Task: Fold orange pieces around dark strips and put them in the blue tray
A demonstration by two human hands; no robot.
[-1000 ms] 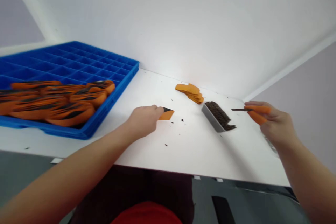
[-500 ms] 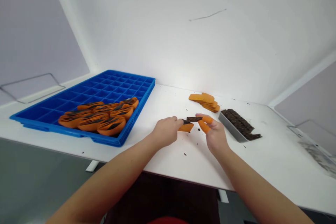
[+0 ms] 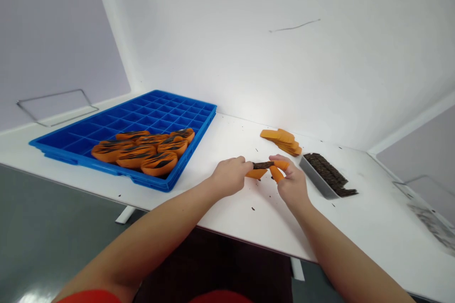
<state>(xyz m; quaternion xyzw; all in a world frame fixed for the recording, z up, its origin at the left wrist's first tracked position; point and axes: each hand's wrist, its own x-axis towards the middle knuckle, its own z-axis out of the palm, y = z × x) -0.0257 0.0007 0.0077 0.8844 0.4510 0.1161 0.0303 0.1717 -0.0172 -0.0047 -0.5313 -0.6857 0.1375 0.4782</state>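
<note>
My left hand (image 3: 232, 176) is closed on a small orange paper sleeve (image 3: 256, 173), pinching its near end. A dark brown flaky strip (image 3: 263, 165) lies at the mouth of the sleeve, right above the orange paper. The strip's right end is pinched in my right hand (image 3: 292, 182), which wears orange finger cots on the thumb and a finger. How far the strip sits inside the sleeve is hidden by my left fingers. To the right of my right hand, a metal tray (image 3: 318, 181) holds rows of similar brown strips (image 3: 329, 170).
A fanned stack of flat orange sleeves (image 3: 282, 139) lies behind my hands. On the left, a blue compartment tray (image 3: 192, 161) holds several bundles of filled orange sleeves (image 3: 137, 155) in its near cells. Dark crumbs are scattered over the white table (image 3: 227, 218). A wire frame (image 3: 59, 92) leans at the far left.
The brown strip has moved left, so its left end now meets my left fingers over the sleeve. The whole view has shifted slightly as my head turned.
</note>
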